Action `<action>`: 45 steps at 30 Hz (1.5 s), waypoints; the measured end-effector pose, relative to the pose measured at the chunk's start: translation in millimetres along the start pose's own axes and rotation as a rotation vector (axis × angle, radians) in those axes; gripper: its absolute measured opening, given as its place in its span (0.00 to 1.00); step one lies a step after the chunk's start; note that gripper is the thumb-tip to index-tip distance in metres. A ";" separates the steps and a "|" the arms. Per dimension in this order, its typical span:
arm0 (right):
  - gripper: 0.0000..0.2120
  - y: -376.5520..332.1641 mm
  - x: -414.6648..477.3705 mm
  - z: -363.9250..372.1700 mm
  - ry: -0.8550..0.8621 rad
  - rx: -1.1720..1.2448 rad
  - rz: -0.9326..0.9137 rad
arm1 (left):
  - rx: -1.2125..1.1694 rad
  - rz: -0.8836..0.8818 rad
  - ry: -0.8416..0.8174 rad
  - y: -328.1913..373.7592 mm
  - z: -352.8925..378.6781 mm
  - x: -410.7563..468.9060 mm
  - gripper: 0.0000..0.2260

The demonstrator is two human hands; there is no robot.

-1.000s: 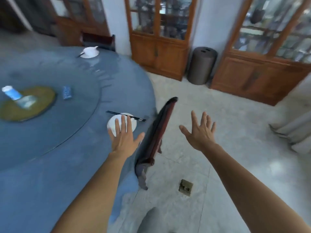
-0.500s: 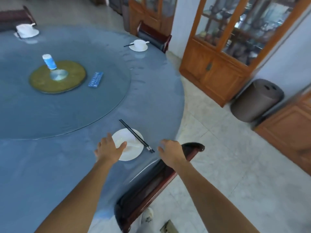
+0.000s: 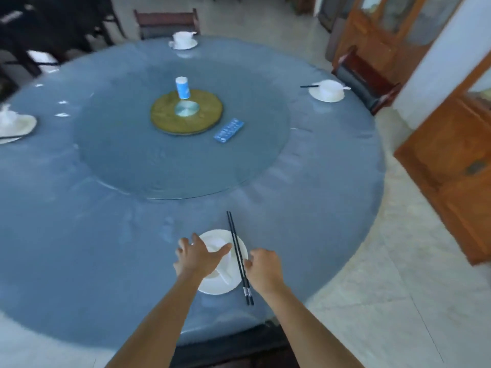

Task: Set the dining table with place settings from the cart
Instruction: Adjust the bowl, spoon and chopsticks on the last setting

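Plate (image 3: 221, 285) sat at near desk (image 3: 79, 221) edge, chopsticks (image 3: 236, 245) across its right rim. My left hand (image 3: 198, 257) spread over it; right hand (image 3: 264, 269) curled beside chopsticks, grip unclear. Three farther settings (image 3: 327, 91) already laid.

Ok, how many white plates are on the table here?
4. One plate at the near edge, one at the far edge, one at the right edge, one at the left edge, cut off by the frame. More may lie out of view.
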State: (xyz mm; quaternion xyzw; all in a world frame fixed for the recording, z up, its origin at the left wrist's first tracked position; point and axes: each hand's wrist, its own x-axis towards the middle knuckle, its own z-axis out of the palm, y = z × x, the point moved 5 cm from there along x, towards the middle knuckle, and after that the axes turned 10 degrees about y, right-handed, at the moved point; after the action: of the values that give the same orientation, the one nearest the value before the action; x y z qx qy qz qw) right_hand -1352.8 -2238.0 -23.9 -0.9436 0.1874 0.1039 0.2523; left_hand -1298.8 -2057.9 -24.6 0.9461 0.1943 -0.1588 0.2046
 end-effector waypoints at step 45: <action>0.12 -22.2 31.6 42.5 0.123 -0.012 0.037 | 0.047 0.694 -0.233 -10.9 10.9 22.0 0.58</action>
State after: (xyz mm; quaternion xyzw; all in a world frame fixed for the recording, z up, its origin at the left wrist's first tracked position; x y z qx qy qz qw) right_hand -1319.4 -2207.8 -59.5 -0.9462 0.2192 0.0514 0.2325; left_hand -1286.7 -2047.0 -45.9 0.9356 -0.1666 -0.1913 0.2455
